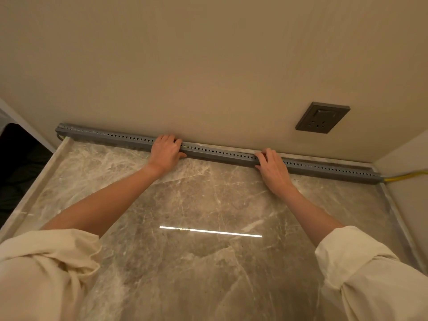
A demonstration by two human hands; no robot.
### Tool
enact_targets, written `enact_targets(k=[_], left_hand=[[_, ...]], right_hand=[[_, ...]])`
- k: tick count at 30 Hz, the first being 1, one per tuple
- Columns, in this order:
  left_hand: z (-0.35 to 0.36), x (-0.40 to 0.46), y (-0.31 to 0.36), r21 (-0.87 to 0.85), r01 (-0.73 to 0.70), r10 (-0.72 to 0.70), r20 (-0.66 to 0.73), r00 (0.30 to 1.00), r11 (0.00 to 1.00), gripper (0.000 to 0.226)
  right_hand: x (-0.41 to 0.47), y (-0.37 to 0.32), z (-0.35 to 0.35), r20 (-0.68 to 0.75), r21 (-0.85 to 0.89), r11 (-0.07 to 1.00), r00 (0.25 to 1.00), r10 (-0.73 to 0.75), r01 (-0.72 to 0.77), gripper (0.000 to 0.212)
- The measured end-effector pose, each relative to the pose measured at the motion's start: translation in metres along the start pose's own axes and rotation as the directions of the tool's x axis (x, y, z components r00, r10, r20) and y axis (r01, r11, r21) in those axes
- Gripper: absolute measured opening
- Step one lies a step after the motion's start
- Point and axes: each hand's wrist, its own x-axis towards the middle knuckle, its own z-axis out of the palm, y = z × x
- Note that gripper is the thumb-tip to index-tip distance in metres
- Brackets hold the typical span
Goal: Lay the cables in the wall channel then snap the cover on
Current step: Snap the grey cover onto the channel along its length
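Note:
A long grey cable channel with a row of small slots runs along the foot of the beige wall, at the back of a marble counter. My left hand grips it left of centre, fingers over the top and thumb on the front face. My right hand clasps it right of centre in the same way. A yellow cable comes out of the channel's right end. A bit of cable shows at the left end. I cannot tell whether a cover sits on the channel.
A dark wall socket sits above the channel on the right. A side wall closes the counter's right end. The counter has raised rims left and right. Dark space lies beyond the left rim.

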Motion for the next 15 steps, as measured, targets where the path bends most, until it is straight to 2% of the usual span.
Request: enact_targets(k=[2, 4, 6, 7, 11, 15], left_hand=[[0.0, -0.003, 0.004, 0.009, -0.003, 0.003, 0.001, 1.0, 1.0, 0.034], [-0.001, -0.004, 0.013, 0.018, -0.022, 0.022, 0.002, 1.0, 1.0, 0.033], [-0.002, -0.004, 0.028, 0.014, -0.052, 0.052, 0.012, 0.999, 0.999, 0.034], [-0.003, -0.004, 0.04, 0.018, -0.076, 0.076, 0.022, 0.997, 0.997, 0.036], [0.003, 0.0, 0.08, 0.005, -0.169, 0.169, 0.026, 0.985, 0.986, 0.036], [0.004, 0.016, 0.132, -0.059, -0.253, 0.255, 0.026, 0.967, 0.966, 0.042]], right_hand=[[-0.008, 0.009, -0.002, -0.057, 0.034, 0.997, 0.996, 0.07, -0.068, 0.027], [-0.02, 0.024, -0.003, -0.096, 0.077, 0.973, 0.969, 0.226, -0.219, 0.022], [-0.036, 0.043, -0.002, -0.124, 0.133, 0.902, 0.896, 0.426, -0.411, 0.018], [-0.047, 0.054, -0.003, -0.138, 0.178, 0.844, 0.836, 0.531, -0.506, 0.017], [-0.07, 0.086, -0.007, -0.117, 0.369, 0.475, 0.468, 0.876, -0.799, 0.03], [-0.084, 0.118, -0.013, 0.066, 0.55, 0.024, 0.072, 0.995, -0.835, 0.06]])
